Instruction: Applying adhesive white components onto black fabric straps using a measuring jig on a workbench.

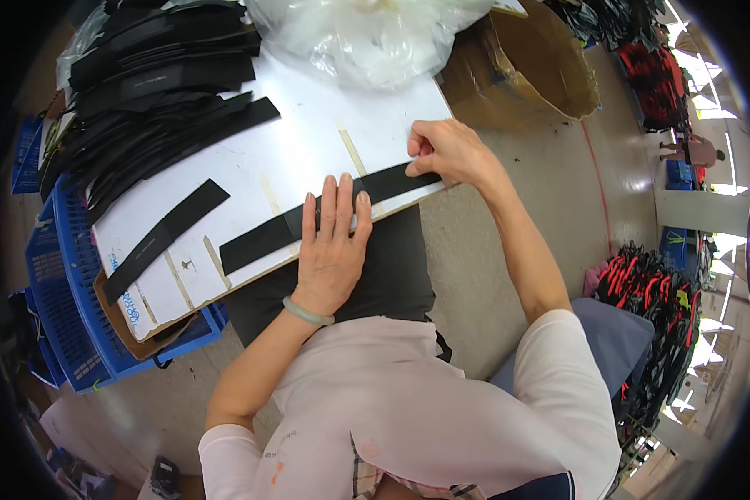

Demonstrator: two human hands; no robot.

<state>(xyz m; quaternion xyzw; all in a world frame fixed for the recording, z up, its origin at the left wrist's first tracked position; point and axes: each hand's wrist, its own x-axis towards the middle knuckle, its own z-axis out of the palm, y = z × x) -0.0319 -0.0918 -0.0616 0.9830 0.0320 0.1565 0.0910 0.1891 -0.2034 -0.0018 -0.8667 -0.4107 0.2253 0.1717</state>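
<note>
Lifting my outspread left hand (333,262) off the long black strip (256,242), right hand (458,152) possibly pinching, unclear, risks slippage at the white tabletop's (308,96) edge.

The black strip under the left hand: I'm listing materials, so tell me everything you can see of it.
The strip is long, narrow, flat and dull black, perhaps fabric, with what seems a crosswise seam left of the left hand. It lies along the near edge of the white table. That hand rests on its middle; the thumb of the right hand touches near the right end.
</note>
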